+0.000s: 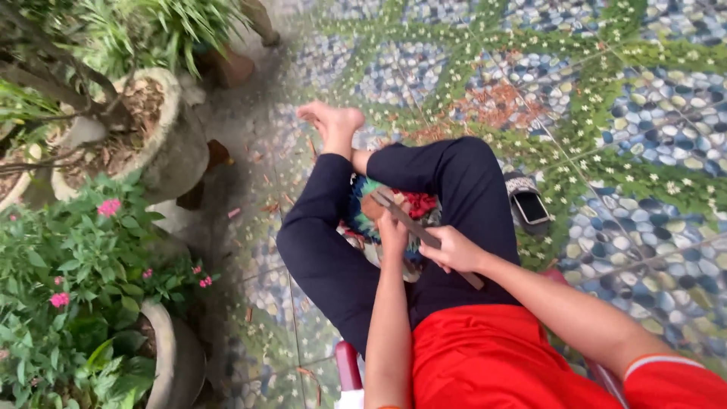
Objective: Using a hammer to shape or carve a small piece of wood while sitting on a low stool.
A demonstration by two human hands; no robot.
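Note:
I sit with my legs crossed in dark trousers (318, 250), one bare foot (333, 121) resting on the floor. My right hand (454, 251) grips a long flat dark knife (413, 226) that slants up-left across my lap. My left hand (392, 231) holds a small brown piece (371, 207) at the knife's far end. Under both hands lies a multicoloured round thing (363, 220) with a red patch (419, 203); what it is, I cannot tell.
A phone (531, 207) lies on a dark object beside my right knee. Stone pots with plants (163, 144) and pink flowers (108, 207) stand at the left. The floor (644, 113) is pebble-patterned tile. A red seat edge (348, 363) shows under me.

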